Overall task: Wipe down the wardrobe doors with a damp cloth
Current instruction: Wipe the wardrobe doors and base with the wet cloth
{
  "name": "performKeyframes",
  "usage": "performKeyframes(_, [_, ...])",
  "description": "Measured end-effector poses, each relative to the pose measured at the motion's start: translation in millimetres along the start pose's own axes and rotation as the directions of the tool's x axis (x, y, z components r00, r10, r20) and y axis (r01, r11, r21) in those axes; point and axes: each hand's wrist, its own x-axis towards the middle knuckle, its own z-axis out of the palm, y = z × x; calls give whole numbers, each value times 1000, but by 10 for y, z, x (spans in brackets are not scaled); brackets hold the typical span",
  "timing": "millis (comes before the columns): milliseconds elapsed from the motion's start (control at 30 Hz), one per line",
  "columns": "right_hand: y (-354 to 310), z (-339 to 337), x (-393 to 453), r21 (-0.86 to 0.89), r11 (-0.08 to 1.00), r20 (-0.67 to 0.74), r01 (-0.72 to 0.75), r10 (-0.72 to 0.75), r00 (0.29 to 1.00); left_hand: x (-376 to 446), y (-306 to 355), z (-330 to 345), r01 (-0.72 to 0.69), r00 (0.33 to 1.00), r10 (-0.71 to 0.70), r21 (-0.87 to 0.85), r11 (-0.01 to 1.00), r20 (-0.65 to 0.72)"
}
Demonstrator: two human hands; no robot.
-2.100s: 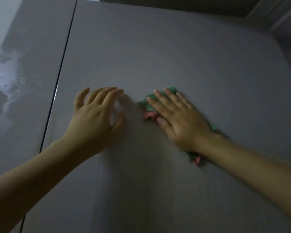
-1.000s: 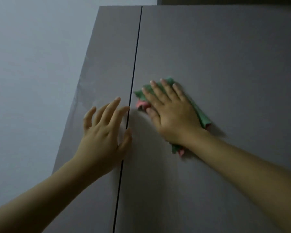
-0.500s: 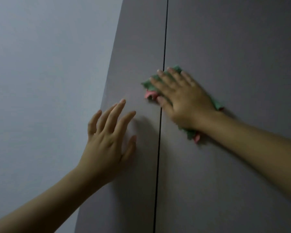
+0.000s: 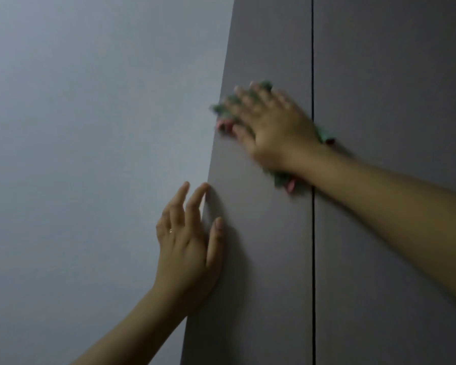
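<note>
Two grey wardrobe doors meet at a dark vertical seam: the left door and the right door. My right hand, blurred, lies flat with straight fingers on a green and pink cloth and presses it against the left door, close to that door's left edge. The cloth shows beyond the fingertips, by the wrist and under the heel of the hand. My left hand rests lower down at the left door's outer edge, fingers spread, thumb on the door face.
A pale bare wall fills the left half of the view, beside the wardrobe's left edge. The seam between the doors runs top to bottom right of my hands.
My right hand has slid the cloth leftwards across the seam onto the left door. My left hand has shifted left to the door's outer edge. The view has turned left.
</note>
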Motion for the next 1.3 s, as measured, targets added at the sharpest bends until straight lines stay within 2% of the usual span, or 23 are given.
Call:
performKeyframes(67, [56,-30,374,-2,990,-12,-143,143,990,-10,16,21,39,999,-39,-26,999,21])
performKeyframes(133, [-37,-30,438,0,983,-5,-185,185,983,-31,18,35,63,998,-62,-31,998,23])
performKeyframes(200, [-214,29,112,10,998,5,-65,65,998,-39,6,31,109,994,-109,-42,993,8])
performKeyframes(300, [-490,129,-776,73,965,-20,252,-251,968,-70,11,35,170,985,-172,-99,981,-8])
performKeyframes(367, [-437,122,-1038,65,950,22,304,-306,952,-105,40,21,186,982,-188,-132,974,-2])
performKeyframes(433, [-318,60,-916,29,971,55,237,-238,970,-134,94,-12,206,979,-203,-144,968,32])
performKeyframes(533, [-221,2,-578,-8,1000,43,-15,15,999,-127,189,-62,252,965,-236,-158,955,113])
performKeyframes(600, [-314,44,-669,-13,997,16,-70,70,997,-110,219,-79,283,953,-257,-166,945,161])
performKeyframes(633, [-411,70,-844,-8,1000,0,-30,30,1000,-102,213,-76,293,949,-265,-173,940,169])
performKeyframes(733, [-596,155,-1511,57,973,-13,222,-222,975,-102,234,-56,309,944,-277,-181,934,180])
performKeyframes(800, [-420,135,-1635,58,946,18,320,-322,947,-125,281,-45,325,935,-283,-196,925,215])
performKeyframes(867, [-124,78,-1455,27,969,-4,246,-246,969,-136,305,-23,373,918,-323,-227,900,229])
performKeyframes(933, [189,0,-1162,10,1000,-34,11,-10,999,-134,314,1,408,907,-361,-239,881,217])
performKeyframes(967, [283,-15,-1064,13,994,-40,-113,113,993,-131,317,11,406,908,-362,-230,884,210])
performKeyframes(1000, [274,-20,-1049,15,981,-41,-193,194,980,-134,320,20,397,912,-356,-217,892,205])
performKeyframes(1033, [189,-4,-1127,9,977,-58,-214,214,975,-139,318,29,387,915,-348,-203,900,202])
performKeyframes(1067, [46,22,-1276,9,986,-76,-168,168,983,-145,311,32,376,919,-340,-188,907,198])
performKeyframes(1133, [-266,111,-1687,27,999,-77,45,-42,996,-146,299,20,364,922,-333,-152,919,197])
performKeyframes(1200, [-340,108,-1971,39,975,-19,217,-216,976,-148,318,-2,369,916,-340,-114,922,211])
performKeyframes(1233, [-253,80,-1961,53,965,-2,258,-259,966,-146,324,-13,371,914,-344,-100,923,214])
performKeyframes(1300, [2,48,-1760,22,976,-23,215,-215,976,-143,336,-34,373,913,-349,-91,923,212])
